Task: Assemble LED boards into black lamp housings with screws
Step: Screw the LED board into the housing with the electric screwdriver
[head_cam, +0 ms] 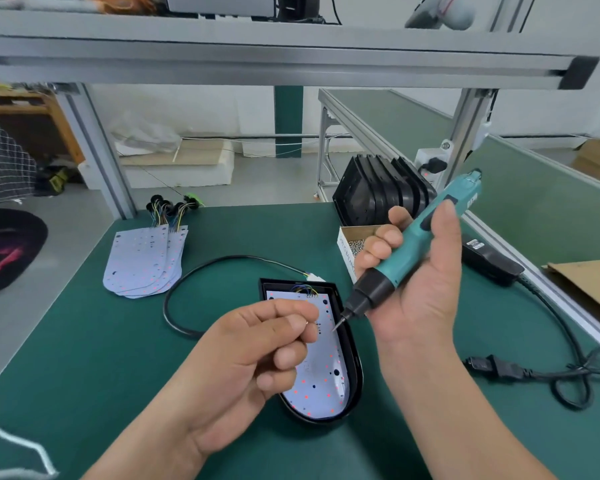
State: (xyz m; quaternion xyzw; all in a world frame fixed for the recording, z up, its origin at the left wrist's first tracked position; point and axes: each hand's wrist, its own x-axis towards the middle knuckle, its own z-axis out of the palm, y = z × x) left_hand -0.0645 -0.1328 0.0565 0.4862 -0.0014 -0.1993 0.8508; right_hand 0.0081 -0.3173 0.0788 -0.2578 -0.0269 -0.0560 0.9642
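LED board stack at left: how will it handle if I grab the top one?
LED boards look thin and flat, so probably light and fairly stiff. They lie fanned, so likely slide apart. Wire bundles at the far end may tangle.

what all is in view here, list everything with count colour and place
table: one, green, underneath everything
lamp housing: one, black, table centre
LED board: one, white, inside the housing
spare boards: several, white, stacked far left
spare housings: several, black, stacked far right
screw box: one, pale, beside spare housings
screwdriver: one, teal, in right hand
power adapter: one, black, right edge
left hand: one, pinching what seems a tiny screw
right hand: one, gripping screwdriver
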